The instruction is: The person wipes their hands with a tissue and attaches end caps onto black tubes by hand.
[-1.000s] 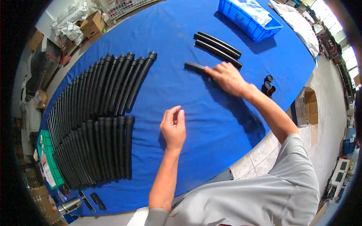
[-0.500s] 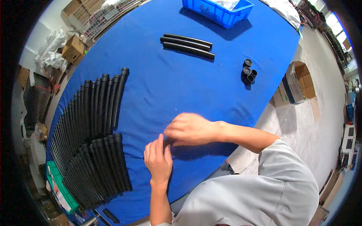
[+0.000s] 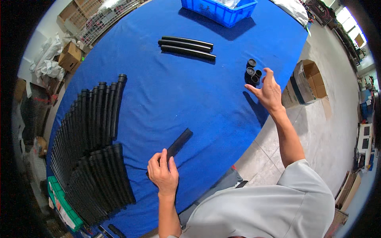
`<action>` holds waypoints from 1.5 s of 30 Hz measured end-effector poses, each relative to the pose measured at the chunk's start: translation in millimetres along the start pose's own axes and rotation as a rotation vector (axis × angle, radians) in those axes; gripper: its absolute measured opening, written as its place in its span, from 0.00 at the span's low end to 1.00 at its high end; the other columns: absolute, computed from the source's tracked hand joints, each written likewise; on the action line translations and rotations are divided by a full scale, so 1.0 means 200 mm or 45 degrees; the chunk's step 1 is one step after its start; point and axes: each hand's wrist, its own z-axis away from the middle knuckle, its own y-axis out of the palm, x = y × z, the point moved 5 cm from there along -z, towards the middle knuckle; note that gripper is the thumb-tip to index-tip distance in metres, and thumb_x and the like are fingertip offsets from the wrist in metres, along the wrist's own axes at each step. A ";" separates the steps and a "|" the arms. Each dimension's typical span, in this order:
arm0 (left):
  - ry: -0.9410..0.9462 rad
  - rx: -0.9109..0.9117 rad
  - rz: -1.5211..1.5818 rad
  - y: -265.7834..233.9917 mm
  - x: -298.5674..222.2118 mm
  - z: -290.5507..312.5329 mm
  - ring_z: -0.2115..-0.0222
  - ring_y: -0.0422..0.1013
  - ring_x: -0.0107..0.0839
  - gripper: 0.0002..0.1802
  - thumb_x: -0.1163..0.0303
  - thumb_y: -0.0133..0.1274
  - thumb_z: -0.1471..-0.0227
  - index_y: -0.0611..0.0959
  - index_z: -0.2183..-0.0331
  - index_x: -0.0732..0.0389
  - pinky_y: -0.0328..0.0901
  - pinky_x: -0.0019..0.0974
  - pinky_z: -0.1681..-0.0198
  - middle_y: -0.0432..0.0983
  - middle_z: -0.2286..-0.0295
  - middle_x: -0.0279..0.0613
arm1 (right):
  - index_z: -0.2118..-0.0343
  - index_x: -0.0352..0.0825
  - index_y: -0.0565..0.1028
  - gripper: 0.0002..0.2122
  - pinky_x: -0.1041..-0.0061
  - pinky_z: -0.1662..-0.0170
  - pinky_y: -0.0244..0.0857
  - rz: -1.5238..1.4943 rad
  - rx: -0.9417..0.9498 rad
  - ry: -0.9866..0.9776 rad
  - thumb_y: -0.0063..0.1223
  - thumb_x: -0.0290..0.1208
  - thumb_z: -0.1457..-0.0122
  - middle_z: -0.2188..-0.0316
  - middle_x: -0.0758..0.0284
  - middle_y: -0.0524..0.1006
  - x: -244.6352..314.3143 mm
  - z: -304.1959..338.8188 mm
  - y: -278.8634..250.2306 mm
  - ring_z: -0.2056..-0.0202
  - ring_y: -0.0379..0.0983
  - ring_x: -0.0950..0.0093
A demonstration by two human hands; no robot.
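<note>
My left hand (image 3: pixel 162 174) is closed around a black tube (image 3: pixel 180 142) near the front of the blue-covered table. The tube's upper end sticks out beyond my fingers, slanting up to the right; its lower part is hidden by the hand. On the right side, my right hand (image 3: pixel 269 92) reaches toward a small cluster of black round caps (image 3: pixel 251 71). Its thumb and fingers are spread apart beside the caps, with nothing visible between them.
Three black tubes (image 3: pixel 187 48) lie side by side farther back. Many more form two fanned rows (image 3: pixel 104 115) on the left, near a green tray (image 3: pixel 59 198). A blue crate (image 3: pixel 228 16) stands at the far edge. Beside the table is an open cardboard box (image 3: pixel 307 83).
My right hand has left the tube by my left hand and swung out to the right, to the caps, its fingers opening. The left hand still holds the tube. The whole view shifted slightly.
</note>
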 end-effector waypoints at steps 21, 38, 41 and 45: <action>-0.040 0.044 0.038 -0.01 0.01 0.00 0.65 0.71 0.43 0.18 0.73 0.59 0.54 0.82 0.57 0.63 0.65 0.43 0.61 0.73 0.66 0.45 | 0.42 0.45 0.66 0.32 0.56 0.52 0.68 0.057 0.271 0.076 0.56 0.51 0.51 0.55 0.48 0.71 0.05 -0.31 0.22 0.57 0.73 0.48; -0.033 0.039 0.054 -0.01 0.01 0.00 0.65 0.71 0.43 0.18 0.73 0.60 0.54 0.81 0.57 0.61 0.65 0.43 0.62 0.73 0.65 0.45 | 0.45 0.45 0.69 0.28 0.54 0.53 0.68 -0.115 0.040 -0.048 0.56 0.48 0.49 0.59 0.48 0.74 0.32 -0.50 0.36 0.58 0.74 0.49; -0.043 0.050 0.052 -0.01 0.01 0.01 0.64 0.71 0.43 0.18 0.73 0.60 0.54 0.81 0.57 0.61 0.65 0.43 0.62 0.73 0.65 0.45 | 0.42 0.46 0.65 0.29 0.52 0.52 0.68 0.154 0.425 0.019 0.55 0.46 0.49 0.55 0.48 0.72 0.38 -0.47 0.34 0.54 0.73 0.48; -0.044 0.021 0.082 -0.02 0.02 0.01 0.64 0.71 0.43 0.19 0.73 0.60 0.55 0.81 0.57 0.61 0.65 0.43 0.61 0.73 0.65 0.45 | 0.38 0.47 0.59 0.37 0.54 0.50 0.68 0.235 0.577 -0.003 0.57 0.53 0.50 0.52 0.47 0.70 0.39 -0.50 0.35 0.53 0.72 0.48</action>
